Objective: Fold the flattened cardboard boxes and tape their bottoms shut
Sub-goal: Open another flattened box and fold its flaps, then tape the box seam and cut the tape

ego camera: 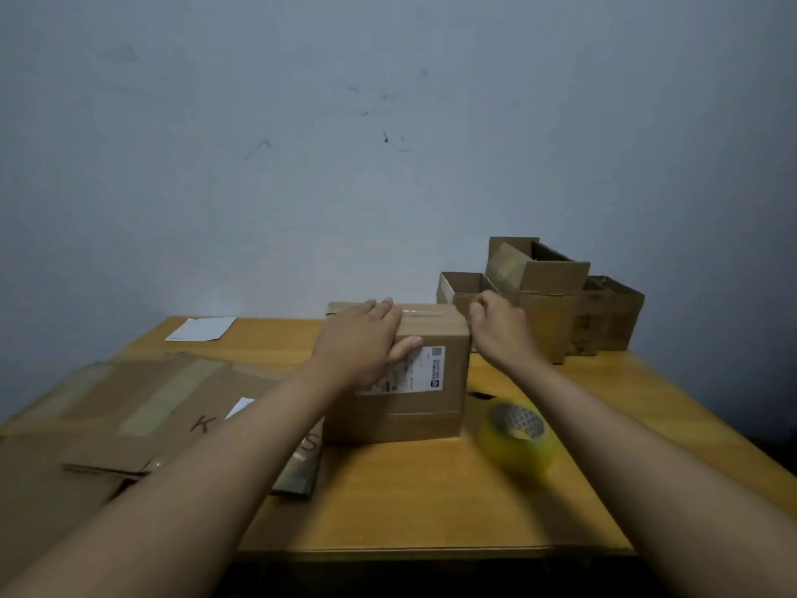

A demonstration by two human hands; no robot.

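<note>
The shipping-label box (401,373) stands mid-table (409,502), bottom up. The left hand (362,338) presses flat, fingers straight, on its taped seam; the right hand (496,330), beside its right edge, curls, apparently pinching tape. Light, stiff cardboard: grip opposite walls. The tape roll (517,433) lies right of the box.
</note>
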